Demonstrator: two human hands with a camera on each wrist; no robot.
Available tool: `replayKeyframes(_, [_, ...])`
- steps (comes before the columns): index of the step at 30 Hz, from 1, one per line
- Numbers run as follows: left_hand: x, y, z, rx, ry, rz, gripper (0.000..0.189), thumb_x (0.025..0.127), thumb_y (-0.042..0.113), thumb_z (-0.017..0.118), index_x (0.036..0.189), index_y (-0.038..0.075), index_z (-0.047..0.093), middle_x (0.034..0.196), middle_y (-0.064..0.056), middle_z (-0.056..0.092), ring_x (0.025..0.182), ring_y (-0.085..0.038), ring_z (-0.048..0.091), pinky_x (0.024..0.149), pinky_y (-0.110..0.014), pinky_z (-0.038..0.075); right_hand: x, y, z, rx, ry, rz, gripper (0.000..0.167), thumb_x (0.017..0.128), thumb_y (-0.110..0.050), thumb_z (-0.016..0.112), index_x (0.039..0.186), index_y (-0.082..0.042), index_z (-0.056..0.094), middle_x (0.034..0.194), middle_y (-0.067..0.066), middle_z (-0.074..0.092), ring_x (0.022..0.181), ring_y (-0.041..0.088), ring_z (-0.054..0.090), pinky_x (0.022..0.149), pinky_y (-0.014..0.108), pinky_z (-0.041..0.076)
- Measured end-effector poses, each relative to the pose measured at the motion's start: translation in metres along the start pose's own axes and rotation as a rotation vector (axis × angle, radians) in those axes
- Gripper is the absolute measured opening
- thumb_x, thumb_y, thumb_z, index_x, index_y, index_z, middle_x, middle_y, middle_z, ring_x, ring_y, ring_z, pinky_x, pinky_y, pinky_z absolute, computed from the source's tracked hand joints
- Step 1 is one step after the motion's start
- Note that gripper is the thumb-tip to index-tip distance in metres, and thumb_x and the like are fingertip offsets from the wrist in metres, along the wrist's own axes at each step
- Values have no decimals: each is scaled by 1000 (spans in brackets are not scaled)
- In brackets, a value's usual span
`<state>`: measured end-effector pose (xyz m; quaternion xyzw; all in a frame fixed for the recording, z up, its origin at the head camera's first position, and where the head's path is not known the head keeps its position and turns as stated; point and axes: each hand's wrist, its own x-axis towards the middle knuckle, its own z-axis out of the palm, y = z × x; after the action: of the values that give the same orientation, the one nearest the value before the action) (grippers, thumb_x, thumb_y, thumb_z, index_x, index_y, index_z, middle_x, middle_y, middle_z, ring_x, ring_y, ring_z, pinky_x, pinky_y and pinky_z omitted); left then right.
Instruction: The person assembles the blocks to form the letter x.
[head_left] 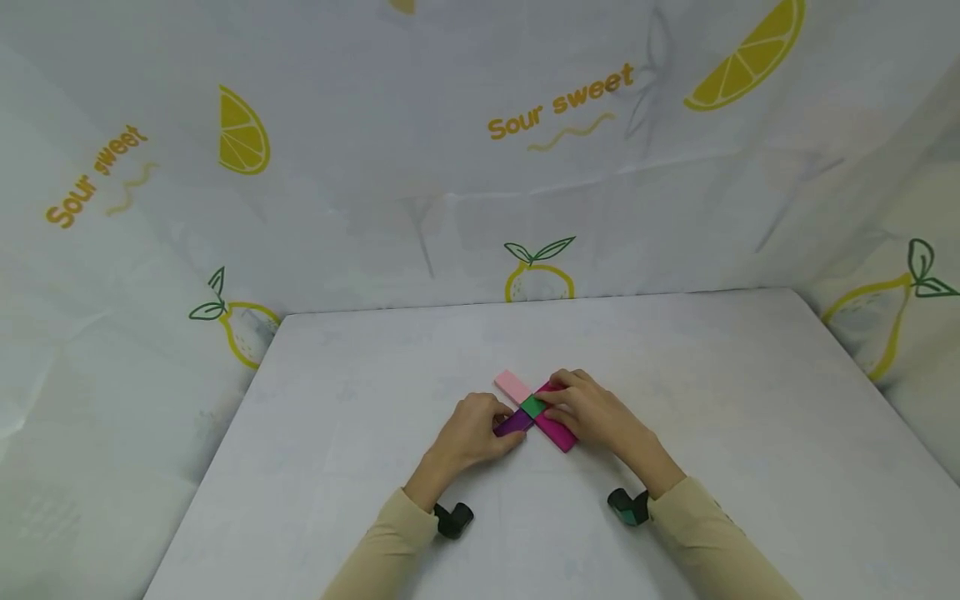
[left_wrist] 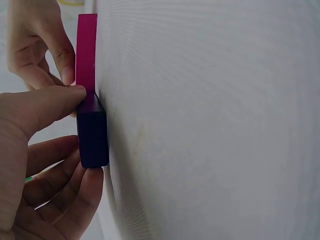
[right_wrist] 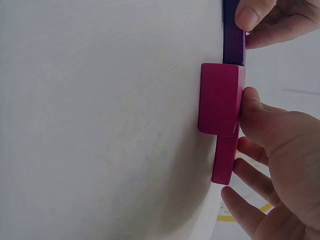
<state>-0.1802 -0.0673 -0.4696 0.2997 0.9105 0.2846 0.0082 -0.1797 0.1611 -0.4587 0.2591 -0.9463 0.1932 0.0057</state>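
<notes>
Several flat blocks lie in a cross on the white table, around a small green square. A light pink block points to the far left. My left hand grips the purple block at the near left, thumb on its near side and fingers round its outer end. One magenta block points to the near right. Another magenta block lies at the far right, partly hidden under my right hand, whose fingers hold it while the thumb rests by the nearer magenta block.
The white tabletop surrounds the blocks. A lemon-printed white sheet hangs behind the table's far edge and at both sides. A small black wrist camera sits on the left wrist, another black camera on the right.
</notes>
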Motion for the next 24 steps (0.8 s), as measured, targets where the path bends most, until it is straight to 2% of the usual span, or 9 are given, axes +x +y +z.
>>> replayKeyframes(7, [0, -1, 0, 12, 20, -9, 16, 84, 23, 84, 84, 8, 80, 67, 4, 64, 62, 0, 42, 55, -13, 33, 1, -1, -1, -11, -2, -7, 29, 94, -16, 74, 123, -10, 76, 115, 6, 64, 109, 25, 58, 86, 41, 57])
replayKeyframes(24, [2, 1, -1, 13, 8, -28, 17, 84, 24, 84, 83, 8, 78, 65, 5, 57, 61, 0, 40, 54, -14, 31, 3, -7, -7, -72, -10, -24, 29, 93, -12, 74, 122, -7, 76, 108, 6, 64, 109, 27, 59, 87, 39, 56])
